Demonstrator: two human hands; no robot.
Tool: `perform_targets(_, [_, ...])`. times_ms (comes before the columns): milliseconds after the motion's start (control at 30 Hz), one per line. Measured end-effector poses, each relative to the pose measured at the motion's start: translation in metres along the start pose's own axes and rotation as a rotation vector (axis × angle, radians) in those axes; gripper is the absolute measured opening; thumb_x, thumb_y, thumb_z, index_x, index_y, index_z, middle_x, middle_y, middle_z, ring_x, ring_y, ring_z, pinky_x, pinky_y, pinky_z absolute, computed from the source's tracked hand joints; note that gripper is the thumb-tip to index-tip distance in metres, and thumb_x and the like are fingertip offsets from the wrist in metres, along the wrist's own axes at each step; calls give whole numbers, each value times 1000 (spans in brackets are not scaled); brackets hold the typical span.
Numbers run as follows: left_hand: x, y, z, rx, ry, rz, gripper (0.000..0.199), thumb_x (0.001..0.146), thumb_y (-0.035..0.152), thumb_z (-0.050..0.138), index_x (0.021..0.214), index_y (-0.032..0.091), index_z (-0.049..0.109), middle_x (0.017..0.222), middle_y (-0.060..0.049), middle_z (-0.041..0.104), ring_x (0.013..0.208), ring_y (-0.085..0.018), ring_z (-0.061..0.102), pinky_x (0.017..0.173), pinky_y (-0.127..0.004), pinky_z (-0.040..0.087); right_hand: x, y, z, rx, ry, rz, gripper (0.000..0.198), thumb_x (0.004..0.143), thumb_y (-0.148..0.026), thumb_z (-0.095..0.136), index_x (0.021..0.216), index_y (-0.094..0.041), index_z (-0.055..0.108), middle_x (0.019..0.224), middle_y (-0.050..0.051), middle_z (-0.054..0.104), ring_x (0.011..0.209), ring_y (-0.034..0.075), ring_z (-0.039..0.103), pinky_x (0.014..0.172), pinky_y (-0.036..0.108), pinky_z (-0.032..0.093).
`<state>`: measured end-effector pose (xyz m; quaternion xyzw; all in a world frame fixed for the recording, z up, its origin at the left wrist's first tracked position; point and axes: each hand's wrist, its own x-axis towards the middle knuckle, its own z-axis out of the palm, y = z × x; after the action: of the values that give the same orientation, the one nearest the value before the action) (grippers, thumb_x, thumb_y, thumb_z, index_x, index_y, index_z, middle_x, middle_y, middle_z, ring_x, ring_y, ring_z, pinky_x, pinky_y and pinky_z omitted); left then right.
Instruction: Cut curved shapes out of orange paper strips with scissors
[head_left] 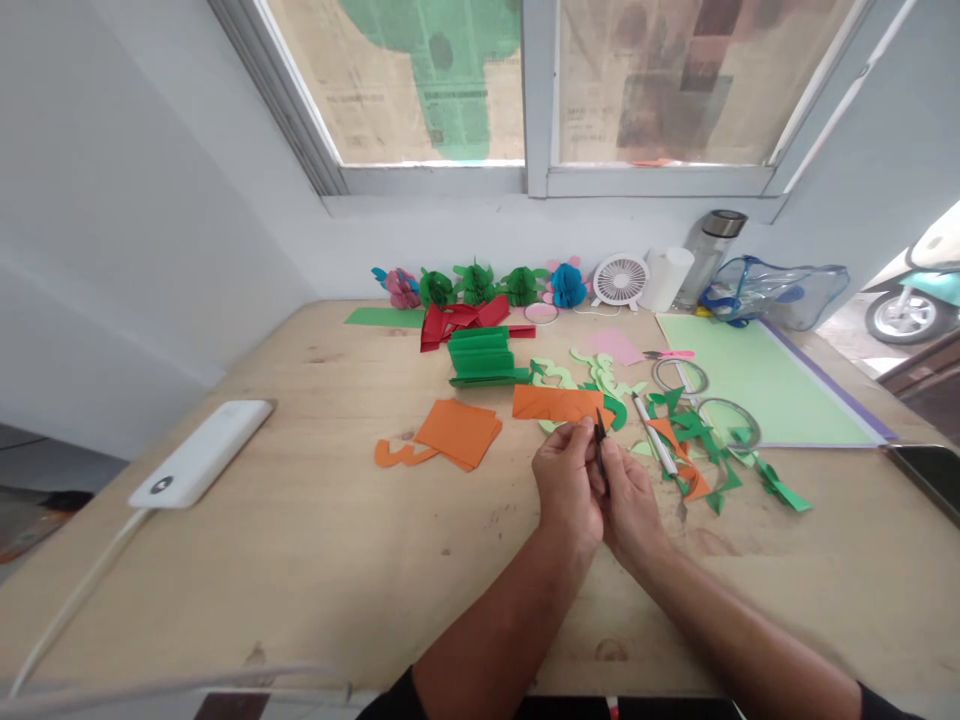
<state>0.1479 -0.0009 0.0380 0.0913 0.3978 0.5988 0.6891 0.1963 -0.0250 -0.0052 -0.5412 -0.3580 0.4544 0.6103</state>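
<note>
My left hand [568,475] is closed on the lower edge of an orange paper strip [551,403], which stretches out to the left above the table. In my right hand [630,490] is a pair of small dark scissors [601,445], its blades at the strip's right end. The scissors' handles are hidden by my fingers. Left of my hands lies a stack of orange paper squares [457,432], with a wavy orange cut-out [401,453] beside it. Green and orange paper scraps [697,435] are strewn to the right, around a white pen [655,433].
Folded green paper [484,355] and red paper pieces [465,320] lie further back. Paper figures [476,284], a white fan [621,280] and a bottle [709,255] line the wall. Tape rolls [729,424] rest on a light-green sheet [795,390]. A white power bank [202,453] with a cable lies left.
</note>
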Motion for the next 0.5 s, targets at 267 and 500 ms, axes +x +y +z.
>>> perform_targets(267, [1, 2, 1, -18, 17, 6, 34, 50, 29, 82, 60, 15, 53, 51, 5, 51, 42, -5, 48, 38, -16, 29, 1, 3, -1, 21, -4, -5, 48, 81, -62, 54, 56, -23, 40, 49, -5, 40, 46, 11, 35, 45, 26, 31])
perform_targets(500, [0, 2, 1, -10, -12, -4, 34, 51, 29, 81, 59, 16, 51, 48, 8, 46, 35, -3, 39, 34, -17, 23, 1, 2, 0, 42, 7, -2, 47, 81, -59, 56, 57, -22, 41, 51, -5, 39, 47, 11, 35, 46, 25, 31])
